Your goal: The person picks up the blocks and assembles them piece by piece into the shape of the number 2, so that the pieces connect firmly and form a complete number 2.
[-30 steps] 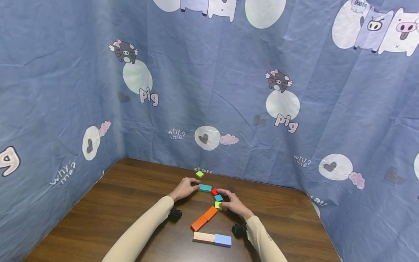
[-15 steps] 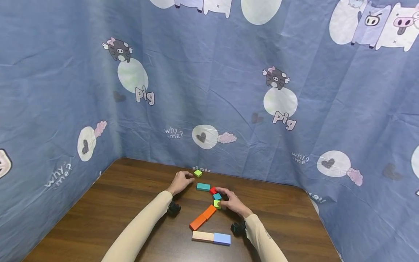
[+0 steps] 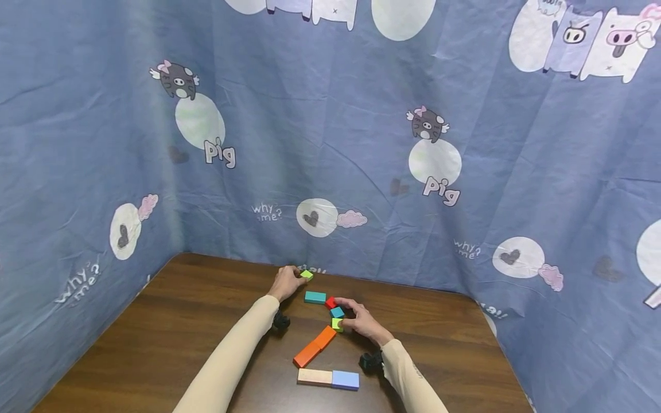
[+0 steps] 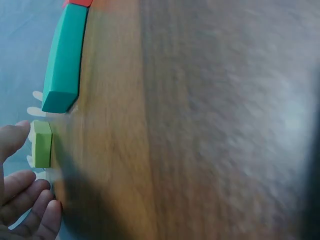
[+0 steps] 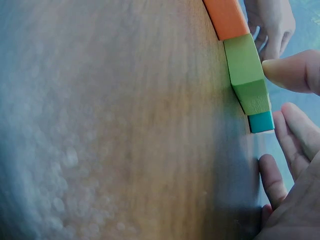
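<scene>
My left hand (image 3: 287, 282) reaches to the back of the table, thumb and fingers spread on either side of a lime green block (image 4: 42, 145), with a gap showing around it. Just right of that hand lies a long teal block (image 3: 315, 297). My right hand (image 3: 362, 322) rests beside a curved row: a red block (image 3: 331, 302), a small blue block (image 3: 337, 312) and another lime green block (image 5: 245, 65). Its thumb tip (image 5: 280, 70) is right at that green block's top edge, and its index finger reaches to the red one. The other fingers are loosely bent and hold nothing.
Two orange blocks (image 3: 315, 346) continue the row toward the front. Nearer still, a natural wood block (image 3: 315, 377) and a light blue block (image 3: 345, 380) lie end to end. A blue printed curtain (image 3: 330, 143) hangs behind the wooden table (image 3: 439, 367).
My left hand has left the teal block and moved back to the far lime green block. The right hand stays at the curved row. The head view has shifted slightly.
</scene>
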The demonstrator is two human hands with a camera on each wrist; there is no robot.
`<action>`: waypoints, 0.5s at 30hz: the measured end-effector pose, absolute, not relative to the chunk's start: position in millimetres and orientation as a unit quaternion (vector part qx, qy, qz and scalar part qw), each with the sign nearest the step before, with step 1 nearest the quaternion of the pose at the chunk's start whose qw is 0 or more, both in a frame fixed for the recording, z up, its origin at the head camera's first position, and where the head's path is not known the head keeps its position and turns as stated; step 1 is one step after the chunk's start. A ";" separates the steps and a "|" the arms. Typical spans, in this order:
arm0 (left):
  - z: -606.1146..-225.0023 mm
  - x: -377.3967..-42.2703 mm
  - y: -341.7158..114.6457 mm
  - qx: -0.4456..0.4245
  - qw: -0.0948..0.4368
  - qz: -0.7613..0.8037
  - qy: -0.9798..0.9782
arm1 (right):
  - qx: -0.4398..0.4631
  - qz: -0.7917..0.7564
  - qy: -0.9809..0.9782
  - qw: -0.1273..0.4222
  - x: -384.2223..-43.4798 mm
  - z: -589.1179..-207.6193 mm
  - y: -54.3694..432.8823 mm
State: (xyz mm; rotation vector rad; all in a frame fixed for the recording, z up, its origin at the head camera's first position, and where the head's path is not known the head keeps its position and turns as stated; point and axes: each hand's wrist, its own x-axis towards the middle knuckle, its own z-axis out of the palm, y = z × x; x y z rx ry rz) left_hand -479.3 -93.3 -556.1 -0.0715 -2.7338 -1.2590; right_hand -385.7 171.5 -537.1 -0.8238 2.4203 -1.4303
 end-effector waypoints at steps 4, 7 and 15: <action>-559.7 -483.2 -90.4 -0.019 0.073 -0.400 -0.914 | -0.282 -0.485 0.821 0.101 -384.9 -539.2 170.7; -559.3 -484.5 -86.9 -0.015 0.079 -0.391 -0.917 | -0.295 -0.485 0.817 0.102 -386.3 -538.8 171.5; -559.0 -484.9 -82.7 -0.009 0.085 -0.373 -0.924 | -0.292 -0.480 0.821 0.101 -388.2 -538.6 172.7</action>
